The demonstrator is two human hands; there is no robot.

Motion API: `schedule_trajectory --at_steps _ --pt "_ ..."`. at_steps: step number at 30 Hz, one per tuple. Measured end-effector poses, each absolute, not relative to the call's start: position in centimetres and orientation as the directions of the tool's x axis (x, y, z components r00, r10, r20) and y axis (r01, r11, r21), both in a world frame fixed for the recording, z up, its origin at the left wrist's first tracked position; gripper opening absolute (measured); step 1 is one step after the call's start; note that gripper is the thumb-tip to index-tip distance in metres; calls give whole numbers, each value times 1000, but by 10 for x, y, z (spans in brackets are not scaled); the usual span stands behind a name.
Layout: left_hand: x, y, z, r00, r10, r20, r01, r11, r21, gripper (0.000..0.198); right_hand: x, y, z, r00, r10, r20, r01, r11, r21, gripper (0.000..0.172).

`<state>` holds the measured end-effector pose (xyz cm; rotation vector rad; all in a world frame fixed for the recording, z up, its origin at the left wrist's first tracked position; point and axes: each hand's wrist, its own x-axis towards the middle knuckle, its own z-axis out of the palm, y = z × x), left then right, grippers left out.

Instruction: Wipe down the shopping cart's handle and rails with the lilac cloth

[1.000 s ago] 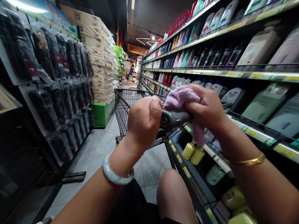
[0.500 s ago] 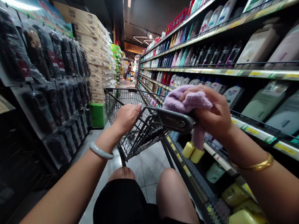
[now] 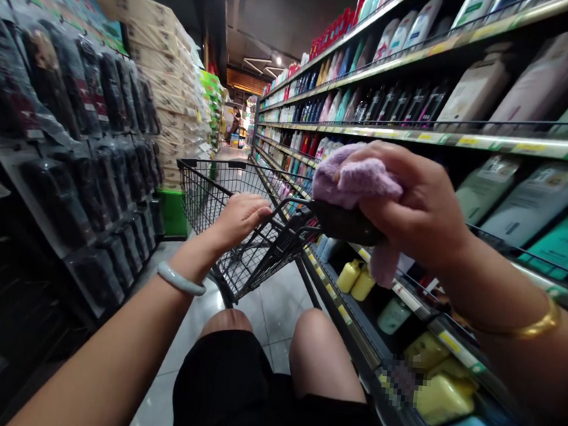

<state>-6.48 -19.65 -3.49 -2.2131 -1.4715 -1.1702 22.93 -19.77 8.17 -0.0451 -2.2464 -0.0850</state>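
A black wire shopping cart (image 3: 216, 190) stands in the aisle in front of me, tilted. My right hand (image 3: 415, 205) is closed on a lilac cloth (image 3: 350, 179) and presses it onto the right end of the cart's dark handle (image 3: 343, 224). A strip of the cloth hangs below the handle. My left hand (image 3: 241, 215) grips the cart's wire frame near the handle's left end, fingers curled over it. A pale bangle sits on my left wrist, a gold one on my right. My knees show below, in black shorts.
Shelves (image 3: 472, 141) of bottles and pouches run along the right, close to my right arm, with yellow bottles (image 3: 355, 280) low down. A rack of dark packaged goods (image 3: 94, 141) lines the left. Stacked cartons (image 3: 175, 95) stand further on. The grey tiled floor (image 3: 275, 306) runs ahead.
My left hand left the handle and moved forward onto the cart's wire frame. The cart swung left and tilted. My right hand stayed on the handle with the cloth.
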Motion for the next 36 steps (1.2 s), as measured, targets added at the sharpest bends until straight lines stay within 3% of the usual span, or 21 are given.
schedule_trajectory --at_steps 2,4,6,10,14,22,28,32,36 --pt "-64 -201 -35 184 661 727 850 -479 221 78 234 -211 75 -595 -106 797 144 961 235 23" --pt "-64 -206 -34 211 658 723 836 -504 215 78 238 -218 67 -591 -118 798 254 912 323 17" --pt "-64 -210 -33 235 656 717 825 -525 209 76 241 -219 61 -549 -140 824 259 909 326 15" --pt "-57 -217 -33 236 653 720 816 -536 219 71 249 -208 54 -426 -264 865 84 941 328 19" --pt "-45 -219 -35 224 640 735 816 -535 217 68 263 -197 48 -392 -290 873 154 915 373 20" --pt "-30 -206 -36 176 663 728 874 -445 194 74 282 -179 52 -498 -130 857 306 899 314 15" --pt "-21 -190 -33 111 712 693 940 -302 160 72 259 -178 64 -683 -4 730 550 656 518 30" --pt "-17 -183 -31 78 748 659 967 -218 133 59 229 -178 48 -782 -59 621 471 596 650 24" --pt "-12 -176 -30 62 771 634 975 -183 127 50 224 -161 40 -801 -132 584 381 640 668 18"
